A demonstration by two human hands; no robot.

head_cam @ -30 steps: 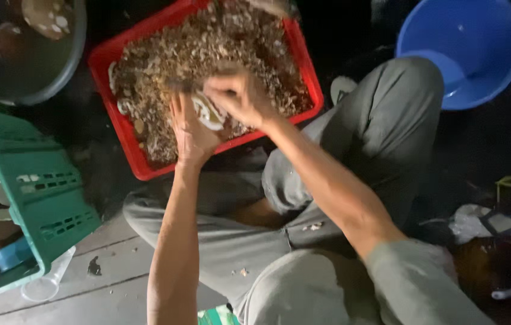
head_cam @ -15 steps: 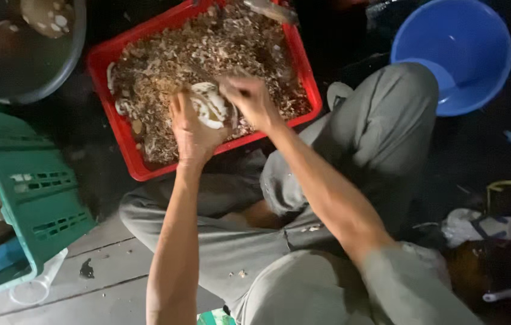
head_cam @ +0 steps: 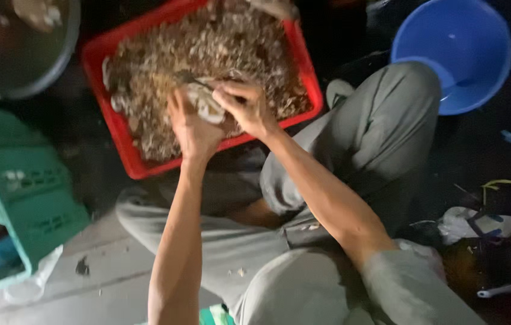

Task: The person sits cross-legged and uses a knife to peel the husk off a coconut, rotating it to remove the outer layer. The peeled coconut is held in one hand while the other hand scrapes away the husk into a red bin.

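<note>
Fingers: both sets curl closed around one pale shell point(head_cam: 205, 103), thumbs pressed to its sides; nothing shows between them but the shell itself.
Left hand point(head_cam: 192, 129): cups the shell from below and from the left, palm turned up toward the camera.
Right hand point(head_cam: 244, 107): clamps on the shell's right edge from above, knuckles bent; whether it also grips a thin dark tool, I cannot tell through the blur.
Shell: held just above the near half of the red crate point(head_cam: 124, 157), over the heap.
Heap point(head_cam: 207, 54): brownish, rough shells fill the crate almost to its rim.
Blue basin point(head_cam: 454, 54): stands to the right of the crate, beyond the raised knee.
Green crate point(head_cam: 24, 186): lies at the left, tilted, well apart from the hands.
Dark round tub point(head_cam: 57, 60): sits at the upper left, just beside the red crate.
Grey trousers point(head_cam: 381, 132): cover the bent legs below the forearms.
</note>
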